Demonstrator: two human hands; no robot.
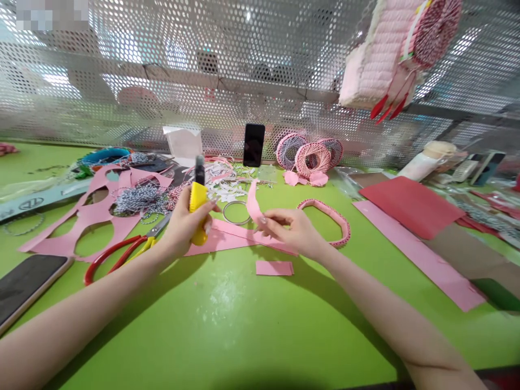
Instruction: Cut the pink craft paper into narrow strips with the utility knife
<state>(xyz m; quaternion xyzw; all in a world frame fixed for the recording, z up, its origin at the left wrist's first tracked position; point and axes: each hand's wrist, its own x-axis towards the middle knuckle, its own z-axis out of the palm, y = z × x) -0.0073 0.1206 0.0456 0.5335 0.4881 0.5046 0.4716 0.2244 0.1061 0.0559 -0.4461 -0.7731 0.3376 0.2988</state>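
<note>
My left hand (189, 222) is closed around a yellow tool with a dark upper end (198, 200); its exact kind is unclear. A curved pink strip (254, 203) stands up from the pinched fingers of my right hand (290, 230). Below both hands lie longer flat pink strips (231, 238), partly covered by the fingers. A metal ring (236, 213) rests on the table between the hands. Nearer to me is a small pink rectangular piece (274, 267). Beside my right hand sits a pink band with a braided edge (339, 222).
Red-handled scissors (108, 257) and a phone (30, 279) lie at left, near cut-out pink sheets (91, 222) and grey-white cord (140, 197). Another phone (254, 145) stands against the perforated metal panel (227, 59). Wound pink rings (312, 158) and a red sheet (410, 206) are further right.
</note>
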